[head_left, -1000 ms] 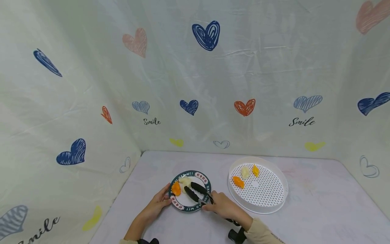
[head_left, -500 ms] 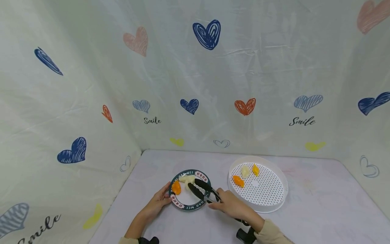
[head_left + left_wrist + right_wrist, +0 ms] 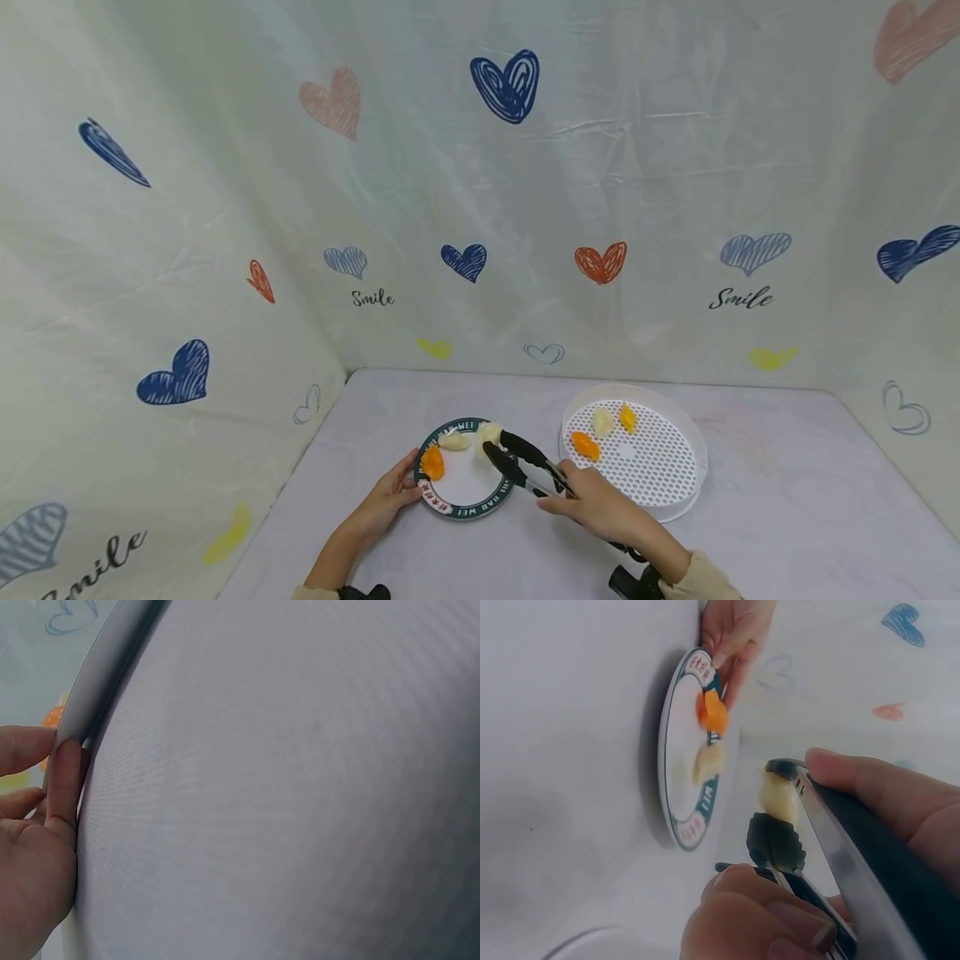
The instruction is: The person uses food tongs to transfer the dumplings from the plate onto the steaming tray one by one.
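Observation:
My left hand [image 3: 388, 493] grips the left edge of a round white plate [image 3: 468, 487] with a green patterned rim, thumb and fingers around the rim in the left wrist view. An orange piece [image 3: 432, 462] and a pale cream piece [image 3: 453, 441] lie on that plate. In my right hand [image 3: 596, 504] are black-tipped metal tongs [image 3: 536, 454]. Between the tong tips sits another pale piece [image 3: 778, 799], raised off the plate in the right wrist view. What food these pieces are I cannot tell.
Right of the plate stands a round white perforated tray [image 3: 693, 462] with a raised rim. On it lie an orange piece [image 3: 586, 446], a pale piece [image 3: 602, 422] and a yellow piece [image 3: 628, 418]. A printed curtain [image 3: 660, 208] hangs behind the table [image 3: 780, 500].
The tongs have pulled back to the right with a pale piece in their tips, apart from the other pale piece. My left hand stays on the plate.

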Tool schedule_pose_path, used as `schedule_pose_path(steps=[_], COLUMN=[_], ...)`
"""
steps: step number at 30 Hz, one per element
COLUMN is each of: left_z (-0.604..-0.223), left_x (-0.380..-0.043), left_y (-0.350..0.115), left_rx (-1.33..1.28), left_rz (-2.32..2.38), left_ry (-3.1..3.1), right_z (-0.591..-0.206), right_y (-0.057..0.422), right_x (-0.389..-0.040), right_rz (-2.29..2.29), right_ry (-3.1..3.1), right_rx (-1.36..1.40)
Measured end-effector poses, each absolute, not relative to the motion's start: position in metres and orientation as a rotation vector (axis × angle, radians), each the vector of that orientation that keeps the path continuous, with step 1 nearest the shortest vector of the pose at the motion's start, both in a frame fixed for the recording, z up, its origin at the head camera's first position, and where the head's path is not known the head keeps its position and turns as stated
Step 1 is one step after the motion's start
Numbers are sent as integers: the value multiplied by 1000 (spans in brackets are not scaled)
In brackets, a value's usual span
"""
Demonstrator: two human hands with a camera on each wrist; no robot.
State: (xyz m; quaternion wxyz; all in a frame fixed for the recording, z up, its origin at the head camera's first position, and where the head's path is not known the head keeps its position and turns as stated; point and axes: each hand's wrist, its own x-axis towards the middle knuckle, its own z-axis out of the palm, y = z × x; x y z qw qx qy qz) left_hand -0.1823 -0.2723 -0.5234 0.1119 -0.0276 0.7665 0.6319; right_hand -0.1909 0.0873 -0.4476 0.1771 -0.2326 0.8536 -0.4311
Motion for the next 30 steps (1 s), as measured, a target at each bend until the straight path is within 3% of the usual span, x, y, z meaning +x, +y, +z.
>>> schedule_pose_path(steps=[30], left_z=[-526], left_x=[-183], left_y=[-274], left_rx=[-91], left_rz=[1841], left_ry=[2262], right_z=[-444], right_y=[173], right_x=[-189], right_rz=[-1173], right_ry=[2636], right_rx=[-462])
